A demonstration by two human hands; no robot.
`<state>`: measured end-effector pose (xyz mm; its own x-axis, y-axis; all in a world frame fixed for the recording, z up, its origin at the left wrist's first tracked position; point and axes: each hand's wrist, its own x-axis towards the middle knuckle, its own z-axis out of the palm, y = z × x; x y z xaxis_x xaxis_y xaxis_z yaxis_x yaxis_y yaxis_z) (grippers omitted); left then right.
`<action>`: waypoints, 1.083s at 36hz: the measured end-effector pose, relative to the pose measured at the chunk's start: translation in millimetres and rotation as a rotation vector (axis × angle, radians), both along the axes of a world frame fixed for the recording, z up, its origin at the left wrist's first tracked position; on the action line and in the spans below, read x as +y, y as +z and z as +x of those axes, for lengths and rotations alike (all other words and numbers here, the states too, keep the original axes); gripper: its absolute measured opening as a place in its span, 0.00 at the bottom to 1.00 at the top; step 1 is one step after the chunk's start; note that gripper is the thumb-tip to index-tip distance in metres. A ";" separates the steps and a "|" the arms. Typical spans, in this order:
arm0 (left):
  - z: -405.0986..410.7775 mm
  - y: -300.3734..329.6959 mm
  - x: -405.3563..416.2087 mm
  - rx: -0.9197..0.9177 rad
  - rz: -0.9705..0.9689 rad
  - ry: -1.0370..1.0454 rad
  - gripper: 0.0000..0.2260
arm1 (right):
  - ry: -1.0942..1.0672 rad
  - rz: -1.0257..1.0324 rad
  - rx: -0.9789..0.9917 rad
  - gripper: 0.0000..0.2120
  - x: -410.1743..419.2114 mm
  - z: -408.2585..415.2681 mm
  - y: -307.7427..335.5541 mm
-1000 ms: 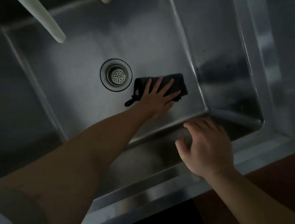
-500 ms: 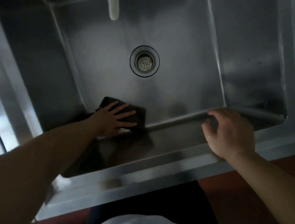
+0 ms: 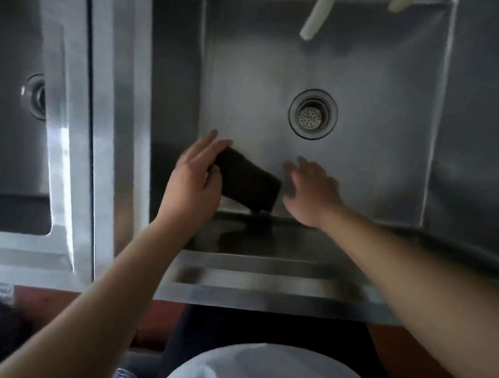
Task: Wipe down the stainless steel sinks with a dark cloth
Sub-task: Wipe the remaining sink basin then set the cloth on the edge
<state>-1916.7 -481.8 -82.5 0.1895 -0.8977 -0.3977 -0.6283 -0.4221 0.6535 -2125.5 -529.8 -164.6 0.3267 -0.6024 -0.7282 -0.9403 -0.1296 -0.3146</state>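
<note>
The cloth (image 3: 247,184), folded and dark, is sitting low in the right sink (image 3: 378,88), near its front wall. The left hand (image 3: 195,179) is holding it, fingers reaching over its far end. The right hand (image 3: 310,189) is hovering just beside it, fingers spread, holding nothing. Beyond, the drain (image 3: 312,114) is lying mid-floor, and a white hose (image 3: 316,13) is hanging above. The left sink (image 3: 4,117) is lying alongside.

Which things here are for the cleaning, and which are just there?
For the job: cloth, left hand holding it, right hand, sink, other sink.
Just there: hoses, drain.
</note>
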 end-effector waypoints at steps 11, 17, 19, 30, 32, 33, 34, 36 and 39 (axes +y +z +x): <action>33.7 -0.7 90.6 -0.662 0.022 0.187 0.26 | 0.744 -0.296 -0.263 0.35 5.4 103.5 -128.8; 31.4 -15.1 91.7 -0.773 -0.011 0.210 0.26 | 1.101 -0.303 -0.486 0.25 28.8 101.4 -152.0; 31.3 -16.1 92.5 -0.787 -0.022 0.206 0.26 | 1.193 -0.293 -0.530 0.25 25.5 99.4 -153.3; 29.7 -16.2 90.3 -0.802 -0.020 0.213 0.30 | 1.390 -0.325 -0.499 0.24 -36.0 2.0 -140.8; 29.6 -16.3 89.5 -0.791 -0.011 0.218 0.30 | 1.363 -0.332 -0.443 0.25 -37.8 -29.4 -140.5; 29.4 -16.1 89.2 -0.787 -0.007 0.218 0.30 | 1.344 -0.333 -0.413 0.25 -36.1 -39.1 -140.1; 29.4 -16.0 88.9 -0.787 -0.005 0.216 0.30 | 1.323 -0.337 -0.385 0.25 -33.5 -43.8 -140.1; 29.8 -16.0 88.3 -0.789 0.004 0.210 0.30 | 1.288 -0.350 -0.345 0.25 -26.5 -40.6 -142.9; 30.6 -17.4 88.8 -0.789 0.003 0.204 0.30 | 1.203 -0.415 -0.370 0.24 -16.3 -16.9 -149.7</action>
